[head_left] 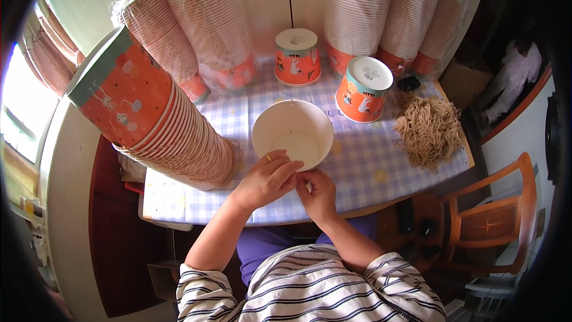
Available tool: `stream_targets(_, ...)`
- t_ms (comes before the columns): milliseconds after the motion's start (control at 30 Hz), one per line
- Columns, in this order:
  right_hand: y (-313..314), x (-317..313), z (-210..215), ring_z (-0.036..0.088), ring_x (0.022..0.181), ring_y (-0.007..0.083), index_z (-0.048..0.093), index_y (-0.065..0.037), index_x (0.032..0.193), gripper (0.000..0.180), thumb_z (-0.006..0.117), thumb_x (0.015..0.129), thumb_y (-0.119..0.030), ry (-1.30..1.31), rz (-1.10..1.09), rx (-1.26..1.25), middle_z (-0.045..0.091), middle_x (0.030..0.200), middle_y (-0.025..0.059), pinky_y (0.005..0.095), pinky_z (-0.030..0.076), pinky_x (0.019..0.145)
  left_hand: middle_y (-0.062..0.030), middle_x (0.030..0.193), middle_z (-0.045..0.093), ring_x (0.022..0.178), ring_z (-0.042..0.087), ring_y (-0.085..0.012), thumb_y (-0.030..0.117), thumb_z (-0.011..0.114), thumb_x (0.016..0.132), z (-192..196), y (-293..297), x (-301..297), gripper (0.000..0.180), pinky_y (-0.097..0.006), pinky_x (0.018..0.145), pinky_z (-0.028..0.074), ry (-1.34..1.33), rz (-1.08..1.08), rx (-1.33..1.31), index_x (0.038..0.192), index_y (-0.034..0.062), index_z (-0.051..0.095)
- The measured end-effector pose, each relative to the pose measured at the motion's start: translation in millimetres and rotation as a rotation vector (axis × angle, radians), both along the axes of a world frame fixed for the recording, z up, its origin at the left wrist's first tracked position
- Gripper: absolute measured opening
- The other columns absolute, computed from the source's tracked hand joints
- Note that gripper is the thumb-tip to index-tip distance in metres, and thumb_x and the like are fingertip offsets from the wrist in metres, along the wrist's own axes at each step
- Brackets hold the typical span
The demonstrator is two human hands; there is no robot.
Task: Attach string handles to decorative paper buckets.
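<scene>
While I follow the head view from afar, the open white tub (293,125) stands mouth-up at centre on the checked cloth (363,158). The left hand (269,180) curves over its near rim at seven o'clock, fingers bent; the right hand (317,194) meets it at five, thumb and forefinger drawn together. I cannot tell whether either grips anything. A heap of cord (428,131) lies at three o'clock. I judge that this fine rim work favours a steadied tub and small fingertip movements.

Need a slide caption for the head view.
Left hand and right hand at the near rim of a white-lined tub on a checked tablecloth.
</scene>
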State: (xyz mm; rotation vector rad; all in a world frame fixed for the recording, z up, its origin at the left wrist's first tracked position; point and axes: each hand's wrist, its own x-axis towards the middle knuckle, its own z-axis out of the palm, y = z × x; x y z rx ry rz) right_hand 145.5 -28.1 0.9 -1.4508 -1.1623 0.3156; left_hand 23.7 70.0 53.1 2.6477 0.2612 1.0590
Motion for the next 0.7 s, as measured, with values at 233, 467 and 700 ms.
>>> stream_targets(233, -9, 27, 14, 0.063, 0.067, 0.0259, 0.064, -0.005, 0.082, 0.011, 0.069, 0.075, -0.010, -0.017, 0.041, -0.146, 0.065, 0.075, 0.0098, 0.0346, 0.048, 0.058, -0.0058, 0.080, 0.060, 0.084, 0.059, -0.0257, 0.001, 0.068, 0.066, 19, 0, -8, 0.032, -0.045, 0.093, 0.044, 0.071, -0.014, -0.099, 0.096, 0.0082, 0.062)
stream_targets(467, 4, 105, 33, 0.051, 0.059, 0.0063, 0.063, -0.002, 0.077, 0.016, 0.068, 0.081, -0.016, 0.072, -0.049, -0.107, 0.060, 0.067, 0.0016, 0.0233, 0.041, 0.053, -0.0045, 0.090, 0.061, 0.100, 0.057, -0.0256, 0.001, 0.062, 0.065, 39, 8, -35, 0.023, -0.051, 0.100, 0.037, 0.316, 0.225, -0.040, 0.086, 0.0104, 0.065)
stream_targets(700, 40, 112, 21, 0.054, 0.070, 0.0068, 0.065, -0.002, 0.107, 0.029, 0.063, 0.086, -0.023, 0.322, 0.144, -0.310, 0.064, 0.083, 0.0005, 0.0231, 0.045, 0.064, -0.0121, 0.107, 0.061, 0.106, 0.055, -0.0334, 0.005, 0.061, 0.069, 54, -4, -28, 0.024, -0.049, 0.096, 0.039, 0.247, 0.461, -0.004, 0.093, 0.0063, 0.065)
